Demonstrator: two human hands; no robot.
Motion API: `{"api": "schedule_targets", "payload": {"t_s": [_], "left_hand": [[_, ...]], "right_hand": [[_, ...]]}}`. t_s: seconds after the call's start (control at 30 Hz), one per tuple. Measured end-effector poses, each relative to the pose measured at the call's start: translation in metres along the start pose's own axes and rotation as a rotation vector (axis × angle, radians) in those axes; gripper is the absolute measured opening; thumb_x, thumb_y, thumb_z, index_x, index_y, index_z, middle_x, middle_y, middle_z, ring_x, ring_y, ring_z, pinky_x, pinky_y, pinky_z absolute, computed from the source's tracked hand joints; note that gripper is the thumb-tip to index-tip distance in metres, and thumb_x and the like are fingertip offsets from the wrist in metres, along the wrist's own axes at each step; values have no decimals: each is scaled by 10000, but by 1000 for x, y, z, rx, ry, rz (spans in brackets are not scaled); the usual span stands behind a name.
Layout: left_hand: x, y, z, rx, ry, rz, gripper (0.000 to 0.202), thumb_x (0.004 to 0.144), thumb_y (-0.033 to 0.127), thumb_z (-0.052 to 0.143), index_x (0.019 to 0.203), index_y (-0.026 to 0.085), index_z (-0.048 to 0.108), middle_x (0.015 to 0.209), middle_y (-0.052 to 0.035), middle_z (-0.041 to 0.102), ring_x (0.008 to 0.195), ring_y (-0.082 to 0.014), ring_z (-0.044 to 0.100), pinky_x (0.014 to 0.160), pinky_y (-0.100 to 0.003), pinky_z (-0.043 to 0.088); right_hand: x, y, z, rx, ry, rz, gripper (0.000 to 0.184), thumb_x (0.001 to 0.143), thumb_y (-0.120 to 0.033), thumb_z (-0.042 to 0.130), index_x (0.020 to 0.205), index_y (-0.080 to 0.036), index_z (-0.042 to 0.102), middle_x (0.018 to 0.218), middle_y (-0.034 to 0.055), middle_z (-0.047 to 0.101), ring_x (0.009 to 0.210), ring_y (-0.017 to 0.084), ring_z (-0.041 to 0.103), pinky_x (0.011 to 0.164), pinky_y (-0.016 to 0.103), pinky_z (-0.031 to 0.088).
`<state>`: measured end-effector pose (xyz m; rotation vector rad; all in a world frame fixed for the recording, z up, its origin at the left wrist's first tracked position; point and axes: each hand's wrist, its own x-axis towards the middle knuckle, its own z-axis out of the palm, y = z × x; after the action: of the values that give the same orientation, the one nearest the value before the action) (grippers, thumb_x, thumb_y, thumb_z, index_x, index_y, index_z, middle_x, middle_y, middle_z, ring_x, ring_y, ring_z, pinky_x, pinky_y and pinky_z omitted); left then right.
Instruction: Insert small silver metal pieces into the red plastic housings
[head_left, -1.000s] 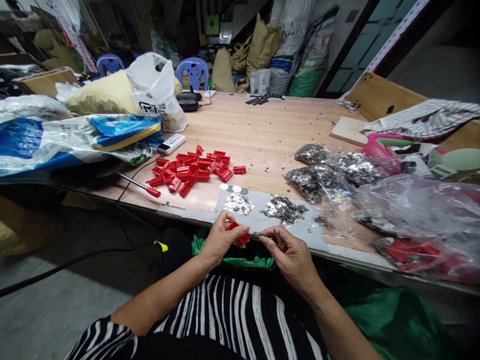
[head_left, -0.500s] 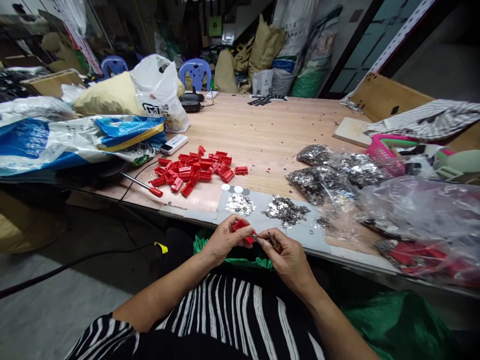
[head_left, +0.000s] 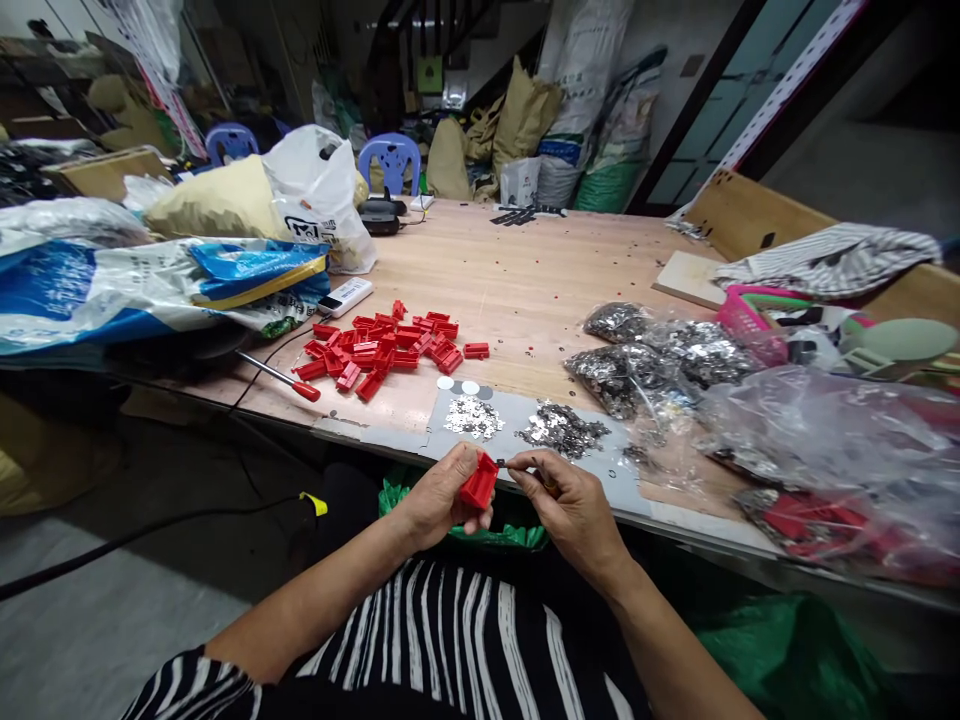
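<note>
My left hand point(head_left: 439, 497) is closed around a red plastic housing point(head_left: 480, 484), its hollow side tilted toward me. Close to its right, my right hand point(head_left: 574, 505) pinches a small dark metal piece point(head_left: 502, 463) at the fingertips, a short gap from the housing. A tool with a yellow-brown handle point(head_left: 552, 486) is tucked in that same palm, mostly hidden by the fingers. Just beyond the hands, a pile of shiny metal pieces point(head_left: 473, 418) and a pile of darker metal pieces point(head_left: 564, 430) lie on a grey mat point(head_left: 510, 450).
Several more red housings point(head_left: 382, 345) are heaped on the table at left, near a red-handled tool point(head_left: 304, 390). Plastic bags of metal parts point(head_left: 622, 370) and a pink basket point(head_left: 750, 325) crowd the right. A green bag point(head_left: 517, 535) hangs below the table edge.
The red housing has turned so its hollow side shows more. My right fingertips, touching it before, have drawn slightly away with the small metal piece.
</note>
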<state>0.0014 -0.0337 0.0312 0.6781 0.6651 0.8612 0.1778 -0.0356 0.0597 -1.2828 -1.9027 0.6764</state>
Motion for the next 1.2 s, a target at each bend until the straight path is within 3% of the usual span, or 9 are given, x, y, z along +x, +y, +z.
{"api": "schedule_targets", "payload": {"t_s": [0.2,0.4,0.67,0.97,1.1,1.2], "left_hand": [[-2,2,6,-63,66,-42,410,813,581,526,874,185,438,656,3,587,447,-111,595,327,-133,295],[-3,2,3,-103,70,-85,408,795,539,586,887,154,491,663,-24,617,490,-133,642,363,-135,359],[0,-1,0,-108,44,-124,403,828,527,546,915,134,534,628,-31,620,456,-128,634,354,-132,402],[0,-4,1,-150,31,-116,384,817,498,583,901,125,542,619,-31,624,455,-123,631,360,-132,417],[0,-2,3,-195,63,-135,363,814,475,600,907,131,533,634,-26,628,458,-116,631,361,-125,420],[-1,0,5,-202,88,-134,345,824,465,590,907,137,522,630,-26,628,456,-115,628,355,-122,415]], "right_hand": [[8,-1,0,-82,-93,-162,155,901,-235,472,895,-229,627,800,48,667,745,181,628,691,295,498],[11,4,-3,-130,-136,-259,161,894,-170,475,926,-225,623,844,47,681,782,171,632,714,293,508],[15,6,-5,-179,-229,-300,202,883,-150,480,979,-219,644,894,59,687,819,175,644,723,303,527],[18,5,-2,-144,-292,-247,181,897,-184,497,930,-221,671,855,48,654,784,159,613,712,270,491],[21,6,-8,4,-359,-148,190,912,-234,491,903,-211,679,849,46,647,781,151,604,705,252,471],[22,10,-13,86,-312,-8,188,909,-291,500,980,-214,657,907,41,668,815,160,613,728,259,464]]}}
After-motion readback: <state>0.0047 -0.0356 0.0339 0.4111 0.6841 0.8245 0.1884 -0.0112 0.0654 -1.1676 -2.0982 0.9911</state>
